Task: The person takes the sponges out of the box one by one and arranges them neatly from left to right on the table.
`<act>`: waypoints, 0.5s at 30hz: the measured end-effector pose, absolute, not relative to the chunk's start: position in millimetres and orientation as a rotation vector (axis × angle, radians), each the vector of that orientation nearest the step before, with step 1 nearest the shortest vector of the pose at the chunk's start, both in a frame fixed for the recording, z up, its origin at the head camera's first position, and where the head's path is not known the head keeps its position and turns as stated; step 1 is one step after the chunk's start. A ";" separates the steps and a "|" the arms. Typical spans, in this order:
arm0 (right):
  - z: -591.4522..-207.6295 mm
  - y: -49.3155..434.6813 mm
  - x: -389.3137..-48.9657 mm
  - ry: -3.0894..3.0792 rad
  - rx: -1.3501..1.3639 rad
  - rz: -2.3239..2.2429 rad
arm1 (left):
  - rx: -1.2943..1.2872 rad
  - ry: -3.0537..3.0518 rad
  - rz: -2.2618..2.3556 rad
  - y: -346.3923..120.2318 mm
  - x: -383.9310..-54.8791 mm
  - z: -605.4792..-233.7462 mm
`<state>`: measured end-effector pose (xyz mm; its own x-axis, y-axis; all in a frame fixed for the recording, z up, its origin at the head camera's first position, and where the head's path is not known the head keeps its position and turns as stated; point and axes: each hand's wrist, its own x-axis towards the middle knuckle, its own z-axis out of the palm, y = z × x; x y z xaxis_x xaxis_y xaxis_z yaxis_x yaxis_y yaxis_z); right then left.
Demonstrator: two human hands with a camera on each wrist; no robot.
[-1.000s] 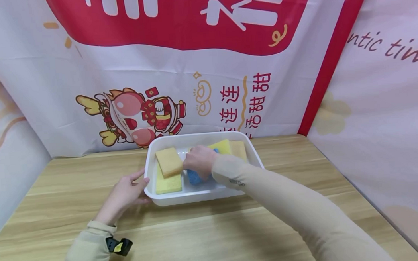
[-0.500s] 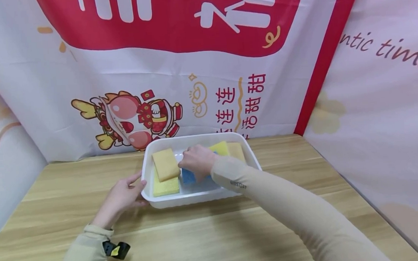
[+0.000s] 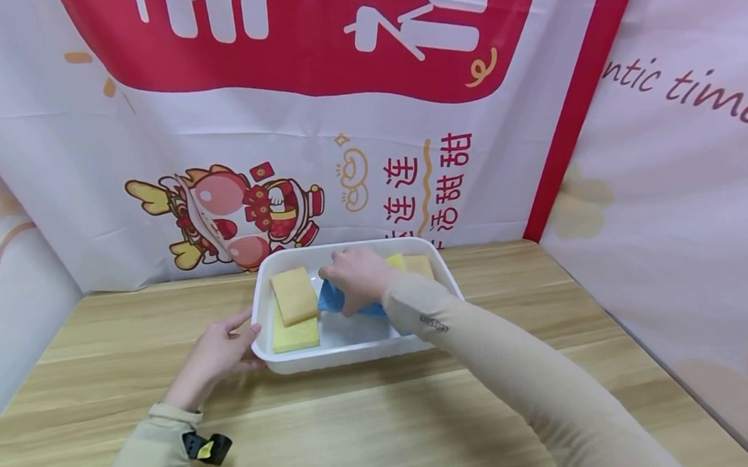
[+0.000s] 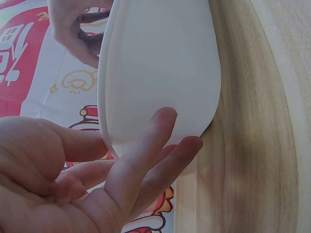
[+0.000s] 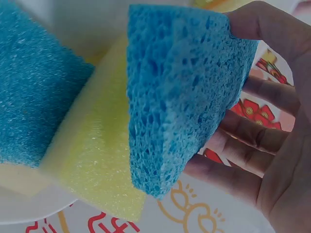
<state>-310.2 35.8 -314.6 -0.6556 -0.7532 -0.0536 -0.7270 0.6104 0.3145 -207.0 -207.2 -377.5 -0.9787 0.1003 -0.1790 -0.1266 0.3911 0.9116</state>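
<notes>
A white plastic tray point(image 3: 355, 353) stands on the table, with several sponges in it. My left hand point(image 3: 217, 352) holds its left end; in the left wrist view, the fingertips point(image 4: 165, 116) lie on the outer wall and another digit reaches the rim. Over the middle of the tray my right hand point(image 3: 360, 273) grips a blue sponge point(image 5: 180, 87) between thumb and fingers, tilted on edge. To the left a tan sponge point(image 3: 295, 295) overlaps a yellow sponge point(image 3: 295, 336). The right wrist view shows another blue sponge point(image 5: 39, 87) overlapping a yellow sponge point(image 5: 104, 165).
Toward the tray's right end lie a yellow sponge point(image 3: 396, 262) and a tan sponge point(image 3: 419, 266), partly hidden by the right arm. A printed red and white cloth point(image 3: 319, 172) hangs right behind the tray. The wooden table point(image 3: 334, 429) stretches in front.
The right hand has raised the blue sponge a little and shifted it toward the back of the tray. The left hand keeps its place at the tray's end.
</notes>
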 end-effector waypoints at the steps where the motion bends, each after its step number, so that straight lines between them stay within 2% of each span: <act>1: -312.8 36.5 -310.0 -2.758 1.239 -0.456 | -0.021 2.444 1.627 -207.5 -207.3 -377.5; 15: -293.9 47.6 -288.8 -2.866 1.002 -0.218 | -0.033 2.446 1.640 -207.4 -206.8 -379.4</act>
<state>-288.8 47.6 -293.9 -0.7790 -0.6254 0.0448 -0.6114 0.7736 0.1664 -206.8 -207.4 -379.4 -0.9805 0.0906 -0.1745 -0.1270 0.3855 0.9139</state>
